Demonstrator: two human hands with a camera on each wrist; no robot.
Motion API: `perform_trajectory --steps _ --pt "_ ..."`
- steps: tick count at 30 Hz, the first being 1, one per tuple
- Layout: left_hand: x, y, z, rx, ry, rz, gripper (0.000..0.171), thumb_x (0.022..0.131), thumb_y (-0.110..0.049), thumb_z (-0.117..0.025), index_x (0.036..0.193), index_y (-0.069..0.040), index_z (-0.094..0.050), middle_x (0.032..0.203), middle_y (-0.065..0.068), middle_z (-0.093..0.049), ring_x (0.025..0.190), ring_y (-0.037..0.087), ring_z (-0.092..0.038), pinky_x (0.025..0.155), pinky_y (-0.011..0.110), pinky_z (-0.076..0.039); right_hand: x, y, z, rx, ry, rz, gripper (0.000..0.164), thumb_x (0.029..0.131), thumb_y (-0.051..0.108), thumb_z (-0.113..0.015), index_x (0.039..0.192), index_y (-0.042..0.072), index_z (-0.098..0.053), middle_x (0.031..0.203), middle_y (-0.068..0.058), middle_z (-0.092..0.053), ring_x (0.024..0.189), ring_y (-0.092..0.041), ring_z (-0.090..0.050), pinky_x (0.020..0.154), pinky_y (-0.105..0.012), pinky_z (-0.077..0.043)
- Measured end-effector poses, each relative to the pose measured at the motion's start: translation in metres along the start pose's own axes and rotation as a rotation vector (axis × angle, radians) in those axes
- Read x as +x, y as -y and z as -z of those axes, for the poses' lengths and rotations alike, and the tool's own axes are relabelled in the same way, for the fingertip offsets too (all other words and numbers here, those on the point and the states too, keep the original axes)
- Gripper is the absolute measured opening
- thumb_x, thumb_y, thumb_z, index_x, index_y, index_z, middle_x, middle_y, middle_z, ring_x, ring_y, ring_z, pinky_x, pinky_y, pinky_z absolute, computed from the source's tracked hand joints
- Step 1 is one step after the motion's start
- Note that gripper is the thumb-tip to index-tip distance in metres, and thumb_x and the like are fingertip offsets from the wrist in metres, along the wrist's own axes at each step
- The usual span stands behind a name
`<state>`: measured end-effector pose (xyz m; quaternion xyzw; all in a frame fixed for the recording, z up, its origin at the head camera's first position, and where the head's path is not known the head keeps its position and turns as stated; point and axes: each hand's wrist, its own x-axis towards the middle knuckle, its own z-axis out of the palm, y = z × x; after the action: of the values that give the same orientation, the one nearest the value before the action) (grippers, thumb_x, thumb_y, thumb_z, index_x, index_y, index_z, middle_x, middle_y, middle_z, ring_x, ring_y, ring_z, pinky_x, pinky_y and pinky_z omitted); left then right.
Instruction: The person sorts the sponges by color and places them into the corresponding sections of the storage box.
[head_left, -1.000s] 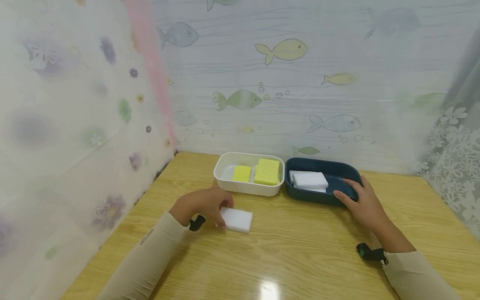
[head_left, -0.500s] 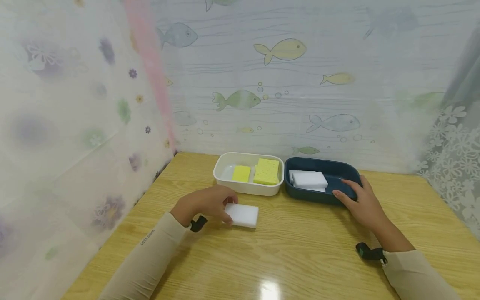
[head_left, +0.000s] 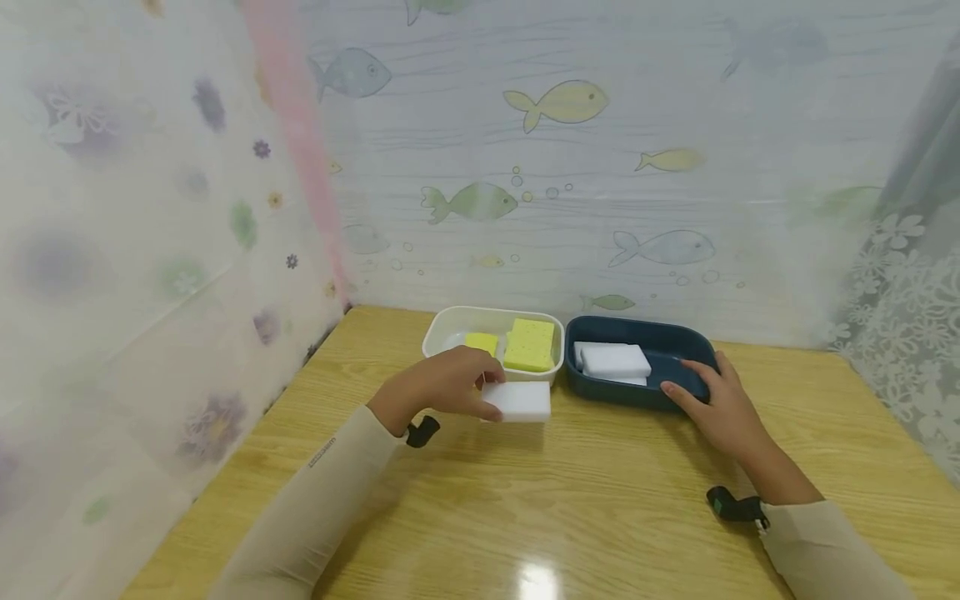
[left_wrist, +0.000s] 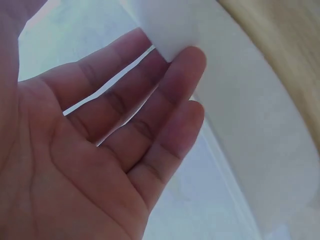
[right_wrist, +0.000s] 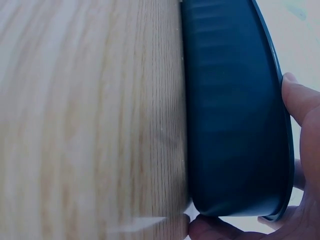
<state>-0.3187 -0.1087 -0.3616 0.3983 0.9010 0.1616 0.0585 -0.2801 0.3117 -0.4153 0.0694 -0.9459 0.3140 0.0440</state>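
My left hand (head_left: 453,382) pinches a white sponge block (head_left: 519,402) by its left end, holding it above the table in front of the white container. In the left wrist view, the fingers of my left hand (left_wrist: 120,110) show from the palm side, with the white container's wall (left_wrist: 240,120) beyond. My right hand (head_left: 722,406) grips the right end of the dark blue container (head_left: 622,390). In the right wrist view, its thumb (right_wrist: 295,95) lies over the rim and another fingertip sits low at the end wall. Stacked white sponges (head_left: 617,362) lie in that container's left half.
Left of the blue container, almost against it, stands the white container (head_left: 450,315) holding yellow sponges (head_left: 529,344). Both rest at the back of the wooden table (head_left: 600,500), near a fish-patterned curtain (head_left: 562,167). A flowered sheet (head_left: 150,250) borders the left side.
My left hand has lifted the white sponge off the table and carried it right and towards the containers. My right hand keeps its grip on the blue container.
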Motion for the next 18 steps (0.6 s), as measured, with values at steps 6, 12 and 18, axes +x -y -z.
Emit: perform_trajectory --steps 6,12,18 --pt "0.016 -0.009 0.007 0.044 -0.018 -0.002 0.045 0.074 -0.052 -0.076 0.105 -0.021 -0.067 0.098 -0.01 -0.06 0.088 0.012 -0.058 0.077 0.025 -0.047 0.001 0.0 -0.001 -0.001 -0.004 0.004 0.077 0.094 0.056 -0.049 0.149 0.006 -0.029 0.155 -0.022 0.018 0.138 -0.056 -0.001 0.093 -0.076 -0.02" --pt "0.034 -0.017 0.01 0.102 -0.064 0.002 0.046 0.074 -0.053 -0.075 0.106 -0.021 -0.068 0.103 -0.009 -0.059 0.09 0.012 -0.057 0.078 0.025 -0.046 0.0 0.0 -0.001 -0.009 -0.008 0.001 0.078 0.093 0.056 -0.049 0.149 0.006 -0.03 0.155 -0.022 0.017 0.137 -0.057 -0.001 0.092 -0.076 -0.02" --pt "0.052 -0.02 0.013 0.186 -0.104 0.053 0.048 0.076 -0.056 -0.072 0.108 -0.02 -0.068 0.1 -0.008 -0.057 0.083 0.007 -0.053 0.073 0.024 -0.046 0.001 -0.001 -0.001 -0.007 -0.012 0.005 0.077 0.093 0.056 -0.049 0.148 0.005 -0.031 0.155 -0.023 0.017 0.137 -0.057 -0.001 0.092 -0.076 -0.02"
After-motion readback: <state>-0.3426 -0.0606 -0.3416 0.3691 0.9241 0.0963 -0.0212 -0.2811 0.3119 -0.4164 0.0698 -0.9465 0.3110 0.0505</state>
